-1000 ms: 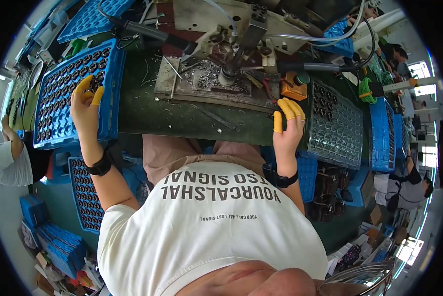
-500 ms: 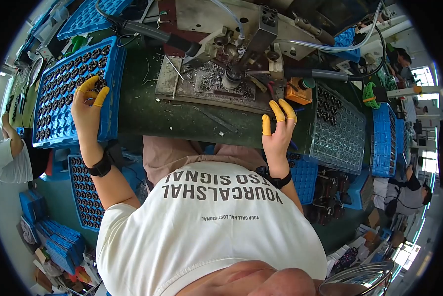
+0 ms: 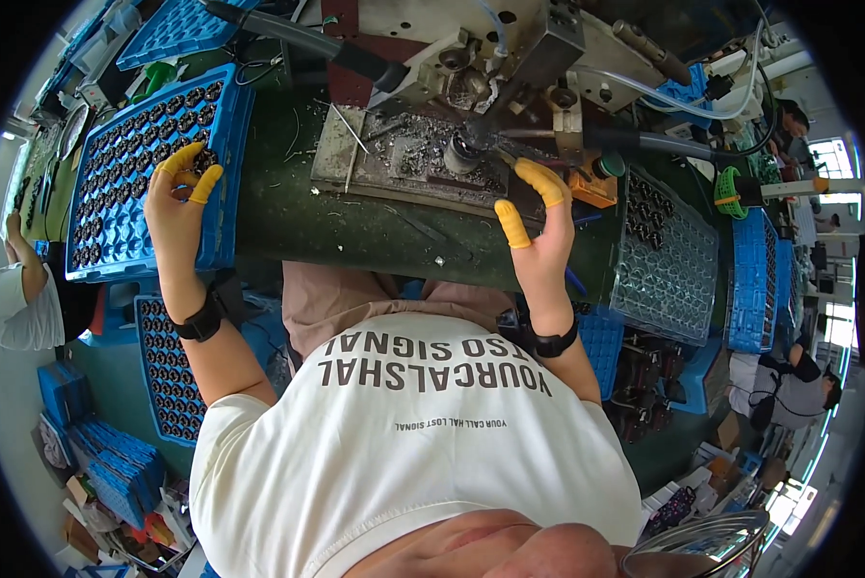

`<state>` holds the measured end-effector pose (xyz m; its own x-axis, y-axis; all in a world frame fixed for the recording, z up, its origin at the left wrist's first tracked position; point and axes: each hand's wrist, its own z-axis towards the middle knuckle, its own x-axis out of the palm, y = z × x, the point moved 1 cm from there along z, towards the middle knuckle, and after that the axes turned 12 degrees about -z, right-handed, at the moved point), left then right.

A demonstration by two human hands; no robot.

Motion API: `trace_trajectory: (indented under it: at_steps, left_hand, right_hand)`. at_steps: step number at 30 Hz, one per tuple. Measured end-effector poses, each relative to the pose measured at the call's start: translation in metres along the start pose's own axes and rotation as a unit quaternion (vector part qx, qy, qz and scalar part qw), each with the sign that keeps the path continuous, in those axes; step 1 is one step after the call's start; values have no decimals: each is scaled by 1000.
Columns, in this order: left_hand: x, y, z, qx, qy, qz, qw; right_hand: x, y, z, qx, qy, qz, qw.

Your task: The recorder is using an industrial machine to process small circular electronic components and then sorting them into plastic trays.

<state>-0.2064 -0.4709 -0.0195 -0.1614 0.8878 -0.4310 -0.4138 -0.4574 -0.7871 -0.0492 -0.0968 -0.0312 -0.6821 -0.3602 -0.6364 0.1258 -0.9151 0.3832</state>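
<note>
My left hand (image 3: 174,197), with yellow finger cots, is over the blue tray (image 3: 222,207) at the left. Its fingertips close around a small dark round part (image 3: 204,160) at the tray's right side. Rows of similar parts fill much of that tray; some near pockets are bare. My right hand (image 3: 545,236), also in yellow finger cots, reaches toward the machine's fixture with thumb and forefinger apart and nothing between them. Left of those fingers, a round metal piece (image 3: 462,154) stands on the metal base plate (image 3: 394,188), which is strewn with metal shavings.
A clear plastic tray (image 3: 666,275) partly filled with dark parts lies at the right. An orange box (image 3: 594,189) stands behind my right hand. Black-handled hoses (image 3: 664,144) reach in from both sides. A thin metal tool (image 3: 418,226) lies on the green bench (image 3: 298,226). Other people sit at both sides.
My right hand has moved up and inward from the bench edge toward the fixture. My left hand stays at the blue tray. The whole view has shifted slightly.
</note>
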Motion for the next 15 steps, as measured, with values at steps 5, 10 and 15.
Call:
trace_trajectory:
  at_steps: [5,10,15]
  left_hand:
    - [0,-1,0,-1,2,-3,1000]
    - [0,-1,-2,1,4,5,1000]
    - [0,-2,-2,17,1,1,1000]
  right_hand:
    - [19,13,36,70,41,155,985]
    - [24,17,56,-43,40,34,998]
    - [25,17,60,-36,41,45,997]
